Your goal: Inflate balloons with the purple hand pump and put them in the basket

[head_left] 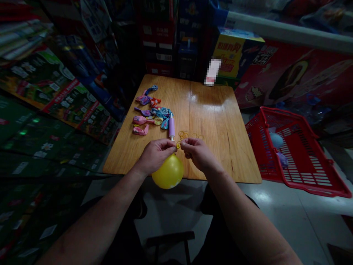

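An inflated yellow balloon [168,172] hangs over the table's near edge, below my left hand [154,156], whose fingers pinch its neck. My right hand [197,154] faces the left, its fingertips pinching a small yellow loop [178,145], perhaps a rubber band or the balloon's neck. Just beyond my hands stands a purple hand pump [171,127], lying by a heap of deflated patterned balloons [150,106]. Loose yellow rubber bands [187,135] lie near my right hand.
The balloons and bands lie on a wooden table [215,110]. To its right, a tilted red plastic basket [286,117] holds a blue balloon [276,140]. Stacked boxes and printed packages surround the table on the left and far sides.
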Available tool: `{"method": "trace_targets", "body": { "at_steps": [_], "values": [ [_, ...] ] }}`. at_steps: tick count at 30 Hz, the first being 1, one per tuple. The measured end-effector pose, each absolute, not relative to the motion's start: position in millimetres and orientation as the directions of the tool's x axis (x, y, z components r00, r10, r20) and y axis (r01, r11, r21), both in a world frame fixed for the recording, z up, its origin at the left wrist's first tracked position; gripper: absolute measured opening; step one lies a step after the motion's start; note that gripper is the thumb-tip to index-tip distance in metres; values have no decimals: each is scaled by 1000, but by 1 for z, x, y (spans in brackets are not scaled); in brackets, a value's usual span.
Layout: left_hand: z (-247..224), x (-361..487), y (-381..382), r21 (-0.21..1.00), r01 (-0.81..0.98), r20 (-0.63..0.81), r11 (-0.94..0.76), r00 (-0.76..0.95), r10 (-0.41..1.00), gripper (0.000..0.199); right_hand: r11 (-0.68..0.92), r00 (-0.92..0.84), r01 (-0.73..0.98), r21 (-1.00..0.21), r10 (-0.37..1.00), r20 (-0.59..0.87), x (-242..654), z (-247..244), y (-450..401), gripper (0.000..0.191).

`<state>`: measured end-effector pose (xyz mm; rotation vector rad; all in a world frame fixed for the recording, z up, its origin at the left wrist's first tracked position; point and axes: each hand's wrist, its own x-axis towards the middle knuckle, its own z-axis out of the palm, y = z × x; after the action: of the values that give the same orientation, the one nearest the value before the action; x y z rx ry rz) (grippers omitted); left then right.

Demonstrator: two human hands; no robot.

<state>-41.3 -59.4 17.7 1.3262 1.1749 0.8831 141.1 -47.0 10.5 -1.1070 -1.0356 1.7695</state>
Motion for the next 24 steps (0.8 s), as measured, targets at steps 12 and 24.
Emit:
{"method": "trace_targets", "body": {
  "at_steps": [12, 24],
  "values": [
    [12, -37, -55, 988, 50, -147, 143, 95, 985, 27, -291, -376, -335, -896, 914, -156, 135, 23, -51, 21],
    [17, -47, -58, 993, -81, -85, 86, 20, 996, 37, -341, -398, -114, -933, 876, -271, 130, 25, -50, 24]
  ]
}}
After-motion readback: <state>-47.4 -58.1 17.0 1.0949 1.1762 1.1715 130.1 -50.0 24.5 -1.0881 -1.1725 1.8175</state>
